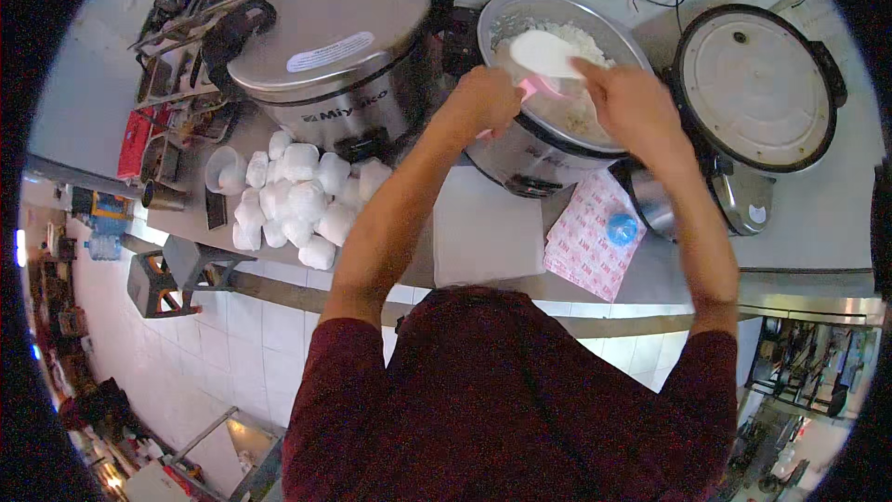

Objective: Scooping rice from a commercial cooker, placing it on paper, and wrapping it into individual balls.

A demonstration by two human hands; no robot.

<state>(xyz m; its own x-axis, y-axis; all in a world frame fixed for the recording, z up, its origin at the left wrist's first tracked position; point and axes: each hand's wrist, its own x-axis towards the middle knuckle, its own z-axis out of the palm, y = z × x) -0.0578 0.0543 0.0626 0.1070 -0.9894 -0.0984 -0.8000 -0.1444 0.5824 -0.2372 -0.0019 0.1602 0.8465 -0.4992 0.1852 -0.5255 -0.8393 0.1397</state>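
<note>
An uncovered rice cooker [557, 160] stands before me with cooked white rice [582, 38] in its metal pot. Over the pot, my right hand [637, 108] grips a white rice paddle [543, 54], its broad blade pointing left. My left hand [491, 101] is closed around the handle of a pink utensil [547, 87], perhaps a scoop or cup, held under the paddle. The paddle covers part of the pink utensil, so its full shape and contents are hidden. Whether the two touch I cannot tell.
A lidded Miyako rice cooker [341, 111] stands left, behind several white wrapped portions [300, 188] and a plastic cup [226, 170]. White paper [488, 230] and printed wrapping sheets [592, 237] bearing a blue object [621, 229] lie in front. A round lid [758, 87] leans at right.
</note>
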